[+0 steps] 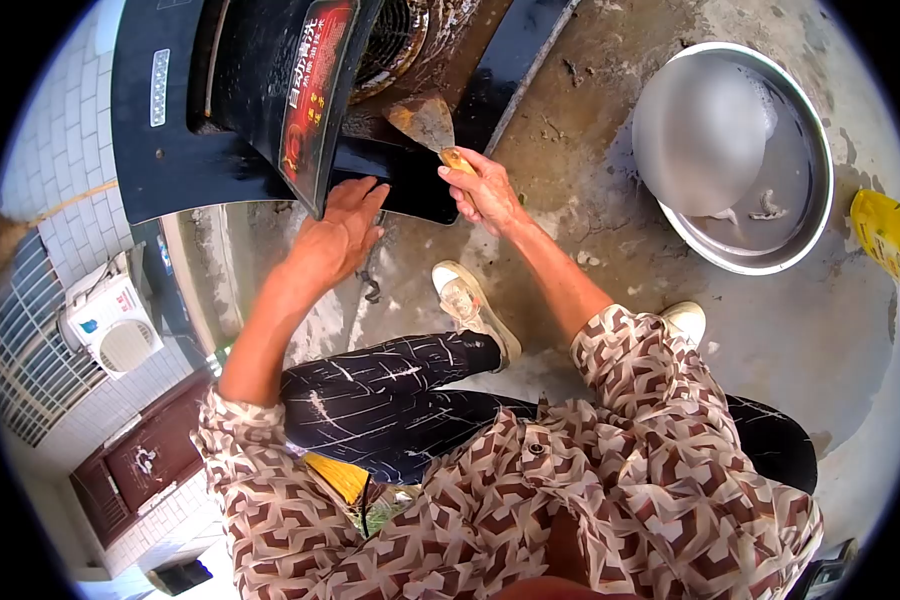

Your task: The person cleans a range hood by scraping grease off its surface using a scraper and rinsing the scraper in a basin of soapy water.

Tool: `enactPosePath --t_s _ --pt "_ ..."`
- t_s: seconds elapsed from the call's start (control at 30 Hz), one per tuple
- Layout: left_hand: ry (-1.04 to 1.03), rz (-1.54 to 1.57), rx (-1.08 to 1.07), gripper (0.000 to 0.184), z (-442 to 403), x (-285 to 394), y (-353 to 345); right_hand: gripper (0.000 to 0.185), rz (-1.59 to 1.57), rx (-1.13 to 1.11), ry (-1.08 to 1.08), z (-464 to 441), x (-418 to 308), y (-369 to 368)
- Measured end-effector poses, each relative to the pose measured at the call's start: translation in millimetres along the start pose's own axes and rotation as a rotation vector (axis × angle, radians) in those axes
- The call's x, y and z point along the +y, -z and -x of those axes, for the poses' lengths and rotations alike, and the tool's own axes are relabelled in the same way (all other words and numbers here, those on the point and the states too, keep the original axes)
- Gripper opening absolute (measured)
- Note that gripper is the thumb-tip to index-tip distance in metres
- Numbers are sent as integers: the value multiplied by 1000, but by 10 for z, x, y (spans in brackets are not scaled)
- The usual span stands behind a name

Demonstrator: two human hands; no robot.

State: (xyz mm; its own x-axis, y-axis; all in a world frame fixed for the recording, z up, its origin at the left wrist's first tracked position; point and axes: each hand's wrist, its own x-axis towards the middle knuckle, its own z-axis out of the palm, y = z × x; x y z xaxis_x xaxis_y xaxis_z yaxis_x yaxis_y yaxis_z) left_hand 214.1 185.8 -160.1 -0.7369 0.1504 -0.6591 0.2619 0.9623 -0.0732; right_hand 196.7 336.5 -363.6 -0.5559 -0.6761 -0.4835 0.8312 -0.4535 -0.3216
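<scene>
My right hand is wrapped round the yellowish handle of a scraper, whose wide, rust-stained blade points up and left over the hood's grimy opening. My left hand rests at the lower edge of the black range hood, fingers spread, beside the corner of a raised glass panel with a red label. Brown grease covers the inside of the hood around a round fan grille.
On the wet concrete floor, a metal basin of greyish water stands at the right, partly blurred. A yellow bag lies beyond it. My shoes are below the hood. An air-conditioner unit and brown door are at the left.
</scene>
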Motion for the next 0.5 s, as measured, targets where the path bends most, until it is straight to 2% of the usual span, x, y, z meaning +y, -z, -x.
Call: enactPosePath --t_s 0.07,0.2,0.3,0.43,0.5 --pt "5 101 25 52 238 274 274 32 -194 21 53 -114 216 -129" --pt "53 296 52 50 487 658 498 29 -213 82 59 -213 259 -433" --pt "106 326 6 50 451 608 452 30 -230 125 51 -269 253 -503" --pt "75 298 84 47 281 355 173 30 -206 162 63 -302 238 -563" --pt "123 336 17 46 296 224 104 30 -210 171 65 -298 208 -606"
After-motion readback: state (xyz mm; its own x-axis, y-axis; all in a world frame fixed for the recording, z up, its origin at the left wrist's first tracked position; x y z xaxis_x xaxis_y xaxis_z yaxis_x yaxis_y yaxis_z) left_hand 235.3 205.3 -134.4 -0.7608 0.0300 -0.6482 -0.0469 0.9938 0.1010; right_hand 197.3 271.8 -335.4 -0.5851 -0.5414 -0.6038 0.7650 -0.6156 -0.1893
